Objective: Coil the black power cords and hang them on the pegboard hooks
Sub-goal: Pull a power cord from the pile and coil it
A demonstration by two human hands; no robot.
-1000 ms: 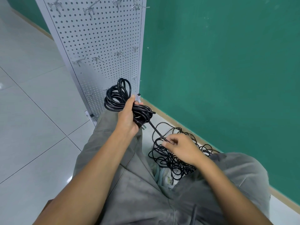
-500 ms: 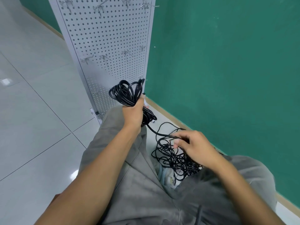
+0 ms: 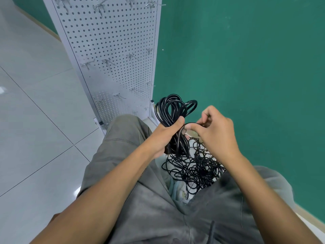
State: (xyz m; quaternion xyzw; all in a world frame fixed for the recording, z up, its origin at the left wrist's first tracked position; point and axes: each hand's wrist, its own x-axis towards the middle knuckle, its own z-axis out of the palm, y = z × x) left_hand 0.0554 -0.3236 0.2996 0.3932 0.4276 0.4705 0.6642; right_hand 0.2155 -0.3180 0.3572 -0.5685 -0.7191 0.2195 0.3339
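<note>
My left hand (image 3: pixel 165 136) grips a bundle of black power cord loops (image 3: pixel 171 110) at its waist, the loops sticking up above the fist. Right beside it, my right hand (image 3: pixel 216 131) pinches a strand of the same cord between thumb and fingers, touching the bundle. A tangled heap of black cord (image 3: pixel 195 168) lies on the floor between my knees. The white pegboard (image 3: pixel 112 46) stands ahead to the left, with bare metal hooks (image 3: pixel 108 62) in several rows.
A green wall (image 3: pixel 246 67) runs along the right with a beige skirting strip at its foot. Pale floor tiles (image 3: pixel 35 120) spread to the left. My grey trousers fill the lower view, and a light cloth (image 3: pixel 177 189) lies under the heap.
My right hand has risen from the floor heap with a strand and met the left hand. The bundle has shifted right, away from the pegboard.
</note>
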